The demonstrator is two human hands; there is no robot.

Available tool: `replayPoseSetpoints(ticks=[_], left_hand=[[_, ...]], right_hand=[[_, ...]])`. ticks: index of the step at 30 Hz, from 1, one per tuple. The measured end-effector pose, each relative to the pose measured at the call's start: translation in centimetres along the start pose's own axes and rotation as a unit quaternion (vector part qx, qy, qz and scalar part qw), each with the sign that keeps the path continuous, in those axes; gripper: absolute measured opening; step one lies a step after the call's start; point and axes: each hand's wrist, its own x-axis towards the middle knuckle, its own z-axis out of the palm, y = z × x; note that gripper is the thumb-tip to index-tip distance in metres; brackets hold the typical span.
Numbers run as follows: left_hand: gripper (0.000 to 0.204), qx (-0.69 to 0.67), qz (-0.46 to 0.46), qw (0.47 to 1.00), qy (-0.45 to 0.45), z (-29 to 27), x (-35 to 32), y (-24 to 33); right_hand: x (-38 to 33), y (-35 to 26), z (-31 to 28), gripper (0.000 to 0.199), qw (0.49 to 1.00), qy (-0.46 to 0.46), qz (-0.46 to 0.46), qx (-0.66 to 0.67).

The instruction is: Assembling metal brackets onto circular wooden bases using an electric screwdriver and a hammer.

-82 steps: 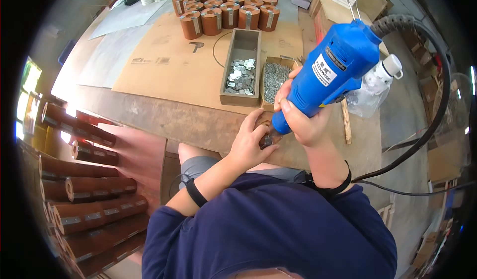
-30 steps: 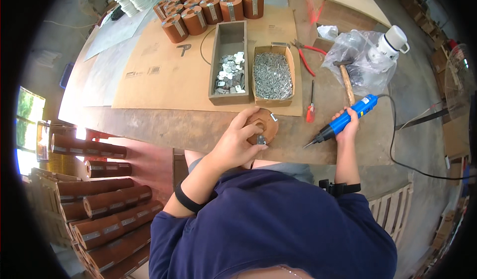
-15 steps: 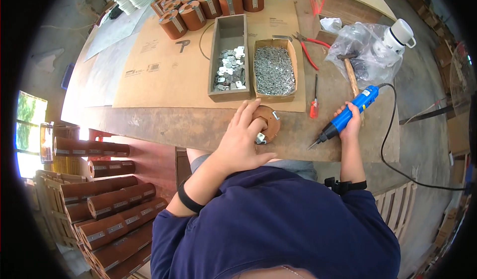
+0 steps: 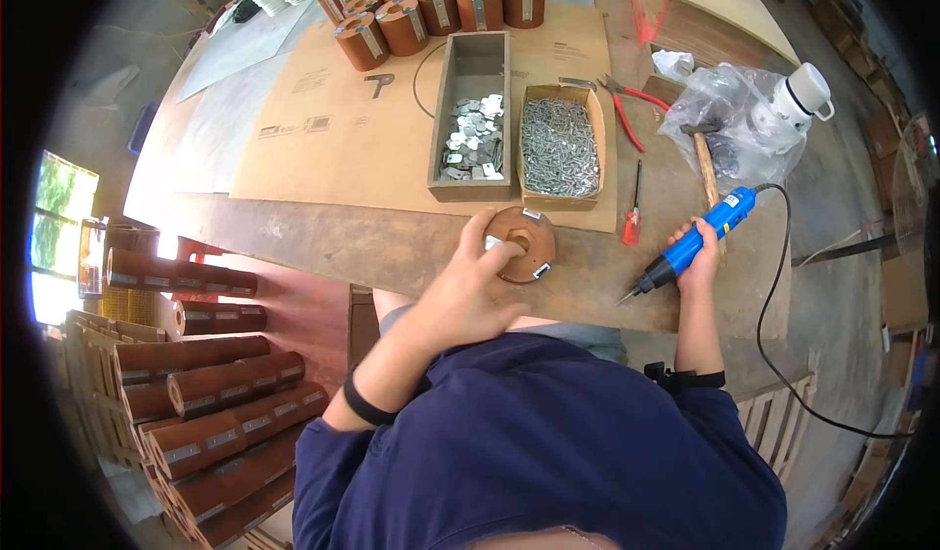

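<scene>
head camera view, from above, lets me follow both hands of the person at the worktable (image 4: pixel 343 239). the left hand (image 4: pixel 464 293) lies on a short brown cylinder (image 4: pixel 544 244), which stands on the table near its front edge, with its round face and center hole turned up. the fingers are bent over the left part of this cylinder, one of them reaching to the hole, while the thumb is stretched away to the side; i cannot tell how firmly these fingers press. small metal plates (image 4: pixel 540 271) sit at the rim of the cylinder. the right hand (image 4: pixel 701 261) is closed around a blue electric screwdriver (image 4: pixel 730 213), whose thin tip points down and to the left, apart from the cylinder. its black cable (image 4: pixel 780 295) bends down at the right. just behind the cylinder are two containers side by side: a long wooden box (image 4: pixel 472 58) with loose metal pieces (image 4: pixel 478 131), and a cardboard box (image 4: pixel 556 201) full of screws (image 4: pixel 560 148). to the right of them i see pliers with red handles (image 4: pixel 628 122), a screwdriver with a red handle (image 4: pixel 632 228), and a hammer with a wooden handle (image 4: pixel 706 166), near a white bottle (image 4: pixel 798 95) and a clear plastic bag (image 4: pixel 723 109). farther back, many similar brown cylinders (image 4: pixel 480 6) stand close together. at the left, below the table, long brown tubes (image 4: pixel 227 435) are piled.
</scene>
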Motion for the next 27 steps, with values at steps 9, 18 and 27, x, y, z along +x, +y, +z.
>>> replayPoseSetpoints(ticks=[9, 18, 27], left_hand=[[0.035, -0.110, 0.087, 0.990, 0.019, 2.7, 2.1, -1.0], [0.033, -0.149, 0.084, 0.980, -0.102, -1.8, 6.2, -2.2], [0.022, 0.396, -0.097, 0.897, -0.168, -1.9, 13.7, -8.7]], right_hand=[[-0.1, 0.0, 0.2, 0.024, 1.000, -0.012, 0.013, 0.001], [0.1, 0.1, -0.3, 0.024, 1.000, -0.008, 0.006, -0.007], [-0.1, 0.2, 0.0, 0.025, 1.000, -0.013, -0.005, -0.006]])
